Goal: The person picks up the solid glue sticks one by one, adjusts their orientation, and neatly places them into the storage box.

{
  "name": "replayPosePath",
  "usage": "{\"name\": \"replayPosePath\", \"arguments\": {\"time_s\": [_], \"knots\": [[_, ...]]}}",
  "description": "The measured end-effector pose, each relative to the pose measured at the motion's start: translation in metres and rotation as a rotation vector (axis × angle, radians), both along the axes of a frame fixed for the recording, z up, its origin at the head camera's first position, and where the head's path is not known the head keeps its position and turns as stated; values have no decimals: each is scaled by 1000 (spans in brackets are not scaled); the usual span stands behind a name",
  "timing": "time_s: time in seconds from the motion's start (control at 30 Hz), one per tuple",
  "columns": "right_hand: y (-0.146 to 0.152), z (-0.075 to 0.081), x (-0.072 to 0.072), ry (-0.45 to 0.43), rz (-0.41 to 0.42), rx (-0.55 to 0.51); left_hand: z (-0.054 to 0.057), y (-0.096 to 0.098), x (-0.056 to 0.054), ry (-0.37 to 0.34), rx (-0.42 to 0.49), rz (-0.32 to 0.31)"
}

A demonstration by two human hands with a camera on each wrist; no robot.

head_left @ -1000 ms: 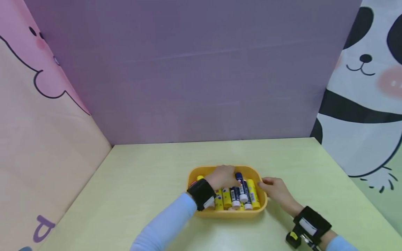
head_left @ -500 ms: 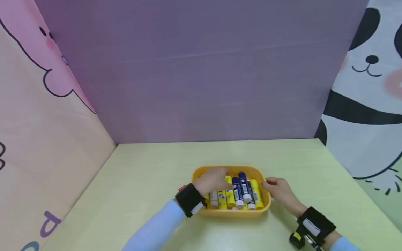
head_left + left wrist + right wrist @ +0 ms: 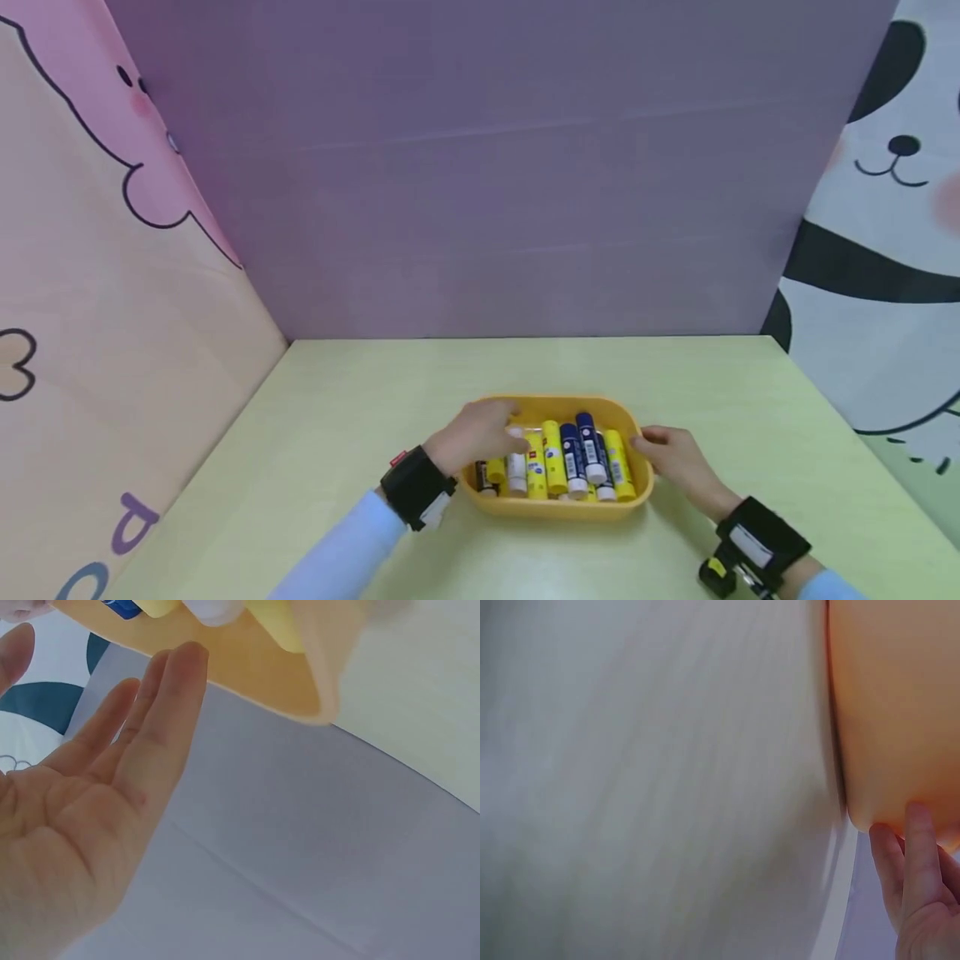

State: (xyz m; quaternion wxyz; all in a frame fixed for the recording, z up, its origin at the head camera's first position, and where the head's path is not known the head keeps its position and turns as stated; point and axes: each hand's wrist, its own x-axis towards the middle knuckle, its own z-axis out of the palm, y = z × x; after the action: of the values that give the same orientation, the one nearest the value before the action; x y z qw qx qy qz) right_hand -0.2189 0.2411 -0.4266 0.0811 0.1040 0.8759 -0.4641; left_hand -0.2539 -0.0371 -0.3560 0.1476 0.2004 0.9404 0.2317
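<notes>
A yellow plastic basket (image 3: 558, 510) holds several glue sticks, some yellow (image 3: 554, 458), some navy blue (image 3: 590, 446) with pale ends, and a whitish one (image 3: 517, 473). My left hand (image 3: 480, 433) hovers over the basket's left end, fingers apart and nothing in them. In the left wrist view, this same hand (image 3: 112, 780) has nearly straight fingers close by the basket's rim. My right hand (image 3: 678, 465) holds the basket at its right rim. The right wrist view has its fingertips (image 3: 919, 814) against the outer wall; its thumb is hidden there.
The basket stands on a pale green table (image 3: 375, 400). Behind it rises a purple-grey panel (image 3: 480, 208). A patterned panel (image 3: 150, 333) flanks the left side, and one with a panda picture (image 3: 885, 250) the right. Black wrist straps (image 3: 417, 487) are on both wrists.
My left hand has moved left across the basket, uncovering more glue sticks at the middle and left. My right hand stays at the right rim. The head view has shifted slightly.
</notes>
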Motion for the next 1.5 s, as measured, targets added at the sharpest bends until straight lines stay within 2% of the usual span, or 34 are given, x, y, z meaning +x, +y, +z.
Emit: {"name": "replayPosePath", "arguments": {"time_s": [0.27,0.4,0.53,0.7,0.97,1.27,1.5], "knots": [[0,-2,-1,14,6,-14,3,-28,3,5,-19,18],[0,-3,-1,16,1,-21,3,-41,6,-28,-14,63],[1,-3,-1,16,-1,-22,-1,-53,10,-32,-17,80],[3,-3,-1,3,0,-10,-8,-67,12,-20,-14,72],[3,-4,-3,-1,6,-4,-16,-74,15,-27,-10,92],[2,-1,-1,-5,7,-10,-26,-81,16,-71,-7,104],[2,-3,-1,10,9,-8,-39,-85,18,-107,-28,123]]}}
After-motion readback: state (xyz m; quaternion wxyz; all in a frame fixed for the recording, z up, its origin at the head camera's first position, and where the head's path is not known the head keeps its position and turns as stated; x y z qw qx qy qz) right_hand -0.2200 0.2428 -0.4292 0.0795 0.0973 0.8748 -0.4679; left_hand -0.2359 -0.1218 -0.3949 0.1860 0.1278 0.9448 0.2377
